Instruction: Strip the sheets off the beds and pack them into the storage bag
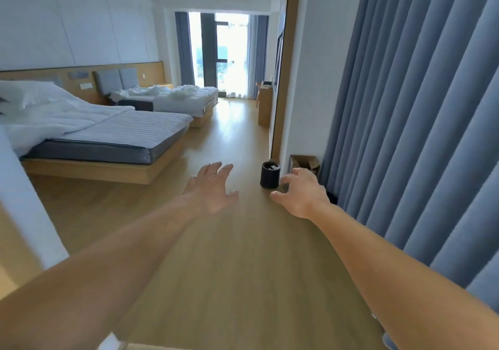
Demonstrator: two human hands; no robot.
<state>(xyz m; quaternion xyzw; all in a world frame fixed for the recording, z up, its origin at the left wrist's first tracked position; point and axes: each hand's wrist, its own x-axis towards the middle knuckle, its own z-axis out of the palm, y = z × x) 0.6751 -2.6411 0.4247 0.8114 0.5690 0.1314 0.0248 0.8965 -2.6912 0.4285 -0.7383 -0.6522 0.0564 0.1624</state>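
Note:
Two beds stand along the left wall. On the near bed (118,139) the striped mattress pad is bare at the foot, and a white duvet (54,117) and pillow are bunched at the head. The far bed (186,98) carries rumpled white sheets. Both my arms stretch forward over the wooden floor. My left hand (213,185) is open, fingers spread, holding nothing. My right hand (299,191) is open too, fingers loosely curled, empty. No storage bag is in view.
A small black bin (270,174) and a brown cardboard box (305,162) sit on the floor by the wall corner. Blue curtains (418,106) hang along the right. A wooden desk (264,103) stands near the far window. A white surface edge (24,201) runs along my left.

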